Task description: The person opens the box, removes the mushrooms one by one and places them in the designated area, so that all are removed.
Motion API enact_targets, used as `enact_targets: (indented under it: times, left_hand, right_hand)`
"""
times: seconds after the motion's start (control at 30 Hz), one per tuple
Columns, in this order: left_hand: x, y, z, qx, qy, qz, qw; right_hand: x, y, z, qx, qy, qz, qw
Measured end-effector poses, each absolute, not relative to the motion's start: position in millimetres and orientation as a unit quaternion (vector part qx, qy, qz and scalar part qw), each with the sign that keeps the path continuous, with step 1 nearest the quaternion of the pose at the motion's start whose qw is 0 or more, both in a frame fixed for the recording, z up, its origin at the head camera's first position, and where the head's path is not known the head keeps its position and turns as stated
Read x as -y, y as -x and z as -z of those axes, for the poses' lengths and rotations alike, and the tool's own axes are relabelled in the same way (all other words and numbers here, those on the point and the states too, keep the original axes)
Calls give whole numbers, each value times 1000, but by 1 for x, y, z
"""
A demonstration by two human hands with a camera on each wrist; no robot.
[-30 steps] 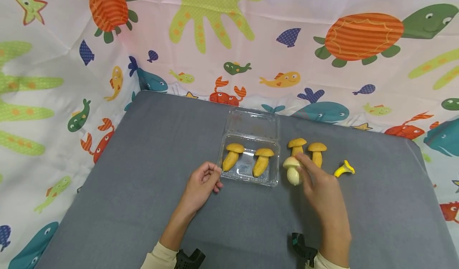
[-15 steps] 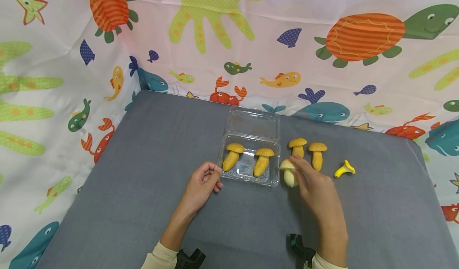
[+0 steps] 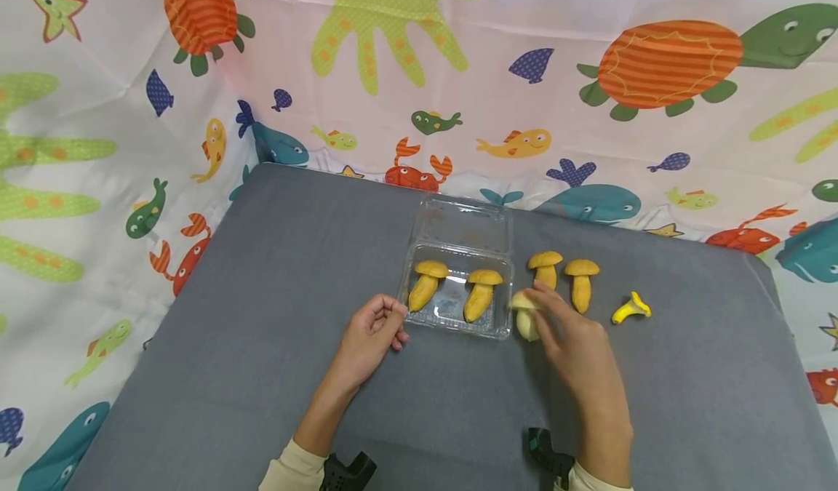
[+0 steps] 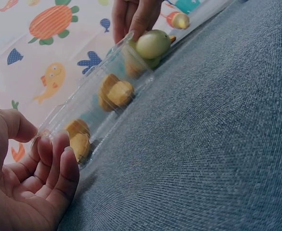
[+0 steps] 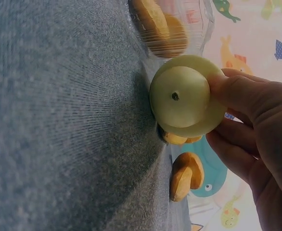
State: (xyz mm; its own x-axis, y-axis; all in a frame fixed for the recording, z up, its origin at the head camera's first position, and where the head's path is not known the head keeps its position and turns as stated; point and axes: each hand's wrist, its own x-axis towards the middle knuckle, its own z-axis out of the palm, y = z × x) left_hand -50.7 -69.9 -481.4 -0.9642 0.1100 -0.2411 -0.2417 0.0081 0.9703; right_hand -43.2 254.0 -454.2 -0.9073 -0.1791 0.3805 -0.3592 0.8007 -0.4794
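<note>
A clear plastic clamshell container [image 3: 452, 327] lies with its lid folded back and two tan toy mushrooms [image 3: 481, 298] inside. My left hand [image 3: 372, 333] pinches its near left corner between thumb and fingertips, as the left wrist view shows up close. My right hand [image 3: 579, 338] grips a pale green toy mushroom [image 5: 179, 96] by the cap, just beyond the container's right wall. In the right wrist view its rounded stem end faces the camera. Two more tan mushrooms [image 3: 581, 287] stand behind the right hand, one of them partly covered by its fingers.
To the right lies a small yellow trumpet-shaped mushroom [image 3: 631, 308]. Grey cloth covers the table [image 3: 275, 258]. Behind and to the left hangs a curtain [image 3: 366, 120] printed with sea animals, its lower edge meeting the table.
The right hand has shifted slightly left with the pale green mushroom, bringing it closer to the container's wall. The left hand keeps its hold on the corner.
</note>
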Motion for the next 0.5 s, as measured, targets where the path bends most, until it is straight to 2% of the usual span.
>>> enact_targets:
  times: [0.27, 0.5]
  left_hand:
    - [70, 52, 482, -700, 43, -701, 127]
    - [71, 51, 482, -700, 43, -702, 128]
  right_hand:
    - [-254, 44, 450, 936, -150, -275, 163]
    - [-253, 44, 445, 942, -138, -274, 134]
